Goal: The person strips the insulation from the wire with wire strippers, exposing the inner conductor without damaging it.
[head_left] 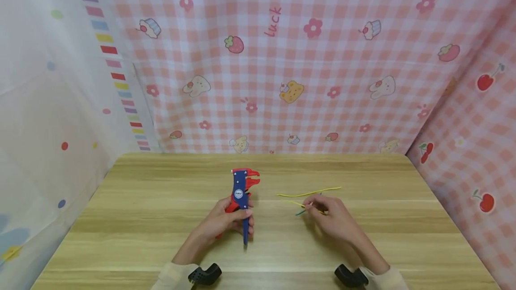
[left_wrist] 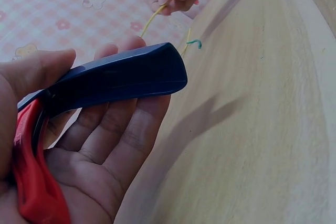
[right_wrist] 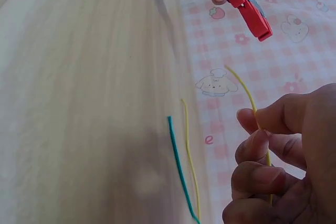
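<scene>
The left hand pinches the blue handle of the red and blue tool above the desk; it looks hard and a bit heavy, and its round badge is too small to read. The right hand's fingers pinch the yellow wire over the desk, likely light and bendy, best held near its tip. The pink cloth says "luck".
</scene>
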The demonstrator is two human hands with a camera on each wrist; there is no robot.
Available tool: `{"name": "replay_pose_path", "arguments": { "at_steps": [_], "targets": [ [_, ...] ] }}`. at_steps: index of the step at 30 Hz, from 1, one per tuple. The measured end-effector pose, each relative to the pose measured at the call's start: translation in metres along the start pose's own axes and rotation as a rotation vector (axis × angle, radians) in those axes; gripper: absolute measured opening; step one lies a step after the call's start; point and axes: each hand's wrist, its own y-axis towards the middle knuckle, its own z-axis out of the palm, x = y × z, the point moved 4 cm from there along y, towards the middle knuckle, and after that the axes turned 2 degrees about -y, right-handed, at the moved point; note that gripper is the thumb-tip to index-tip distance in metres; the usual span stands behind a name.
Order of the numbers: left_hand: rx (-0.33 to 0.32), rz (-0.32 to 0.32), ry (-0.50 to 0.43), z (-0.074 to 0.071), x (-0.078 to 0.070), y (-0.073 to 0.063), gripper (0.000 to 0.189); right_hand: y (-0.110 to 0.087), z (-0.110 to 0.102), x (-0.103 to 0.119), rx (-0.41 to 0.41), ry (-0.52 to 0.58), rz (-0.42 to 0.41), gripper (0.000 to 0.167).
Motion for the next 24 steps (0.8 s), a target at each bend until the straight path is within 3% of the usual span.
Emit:
{"name": "replay_pose_path", "arguments": {
  "at_steps": [9, 24],
  "targets": [
    [0.025, 0.021, -0.011, 0.005, 0.001, 0.000, 0.055, 0.008, -0.001, 0.008, -0.002, -0.006, -0.024, 0.011],
    [0.014, -0.005, -0.021, 0.013, -0.003, -0.003, 0.045, 0.018, -0.005, 0.027, -0.007, 0.028, -0.032, 0.009]
  ]
}}
